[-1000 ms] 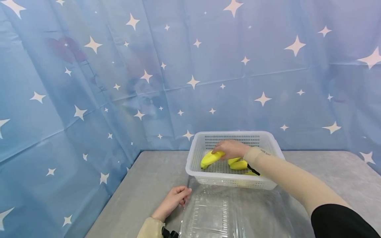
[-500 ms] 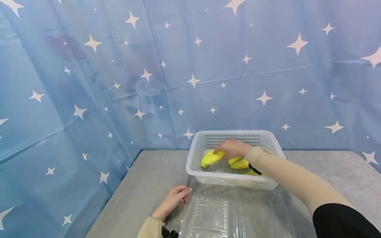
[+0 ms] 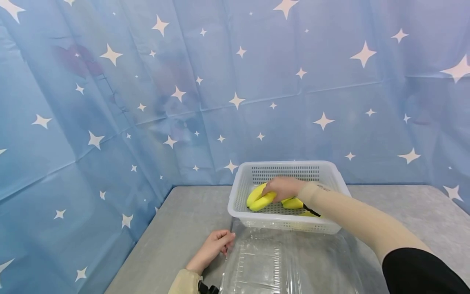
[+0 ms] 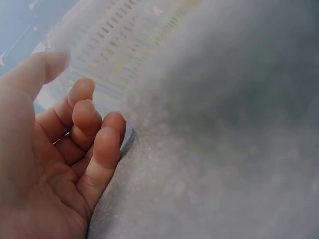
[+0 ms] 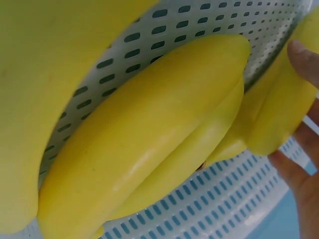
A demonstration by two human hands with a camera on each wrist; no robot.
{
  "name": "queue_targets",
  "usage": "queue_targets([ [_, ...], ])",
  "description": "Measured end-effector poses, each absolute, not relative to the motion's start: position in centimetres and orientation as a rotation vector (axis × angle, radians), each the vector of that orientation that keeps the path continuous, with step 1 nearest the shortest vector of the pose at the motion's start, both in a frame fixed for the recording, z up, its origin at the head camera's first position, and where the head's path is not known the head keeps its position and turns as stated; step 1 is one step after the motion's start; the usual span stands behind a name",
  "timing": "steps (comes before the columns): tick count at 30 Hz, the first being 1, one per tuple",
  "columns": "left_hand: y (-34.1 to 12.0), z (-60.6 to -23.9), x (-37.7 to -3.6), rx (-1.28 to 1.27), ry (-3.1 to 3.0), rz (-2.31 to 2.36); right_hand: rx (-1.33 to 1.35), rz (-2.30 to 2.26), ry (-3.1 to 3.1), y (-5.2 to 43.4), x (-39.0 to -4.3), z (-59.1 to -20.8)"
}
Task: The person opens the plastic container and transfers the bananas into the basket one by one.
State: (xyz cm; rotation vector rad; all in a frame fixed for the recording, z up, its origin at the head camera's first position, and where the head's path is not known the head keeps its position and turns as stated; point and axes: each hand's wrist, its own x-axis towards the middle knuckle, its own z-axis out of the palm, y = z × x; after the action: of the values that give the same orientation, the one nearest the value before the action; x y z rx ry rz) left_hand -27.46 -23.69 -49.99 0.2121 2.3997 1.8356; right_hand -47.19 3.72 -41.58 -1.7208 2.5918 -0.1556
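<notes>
My right hand [image 3: 284, 188] reaches into a white slotted basket [image 3: 290, 219] and grips a yellow banana [image 3: 263, 201] at its left end. A second banana shape lies right against it. In the right wrist view, the thumb and fingers curl round the held banana [image 5: 291, 99]. More bananas [image 5: 149, 119] lie nearer the camera, partly hidden by my forearm in the head view. My left hand [image 3: 216, 246] rests at the left edge of a clear plastic clamshell box [image 3: 257, 261]. Its fingers [image 4: 85, 117] are loosely bent, with the thumb apart from them.
The clamshell lies opened out on the grey table [image 3: 176, 228], directly in front of the basket. Behind the table hangs a blue curtain [image 3: 205, 122] with white stars. The right forearm crosses the basket's front right rim.
The right hand has dipped slightly and turned the banana, so two yellow shapes now show side by side at the basket's left end. The left hand has stayed in place.
</notes>
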Motion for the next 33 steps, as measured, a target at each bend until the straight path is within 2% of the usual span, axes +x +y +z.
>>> queue_targets([
  [11, -24.8, -49.9, -26.3, 0.183, 2.418, 1.854, -1.743, -0.057, 2.568, 1.4, -47.1, -41.6],
  [33, -23.5, -50.0, -27.4, 0.236, 2.416, 1.831, -1.651, -0.097, 2.583, 4.1, -46.9, -41.3],
])
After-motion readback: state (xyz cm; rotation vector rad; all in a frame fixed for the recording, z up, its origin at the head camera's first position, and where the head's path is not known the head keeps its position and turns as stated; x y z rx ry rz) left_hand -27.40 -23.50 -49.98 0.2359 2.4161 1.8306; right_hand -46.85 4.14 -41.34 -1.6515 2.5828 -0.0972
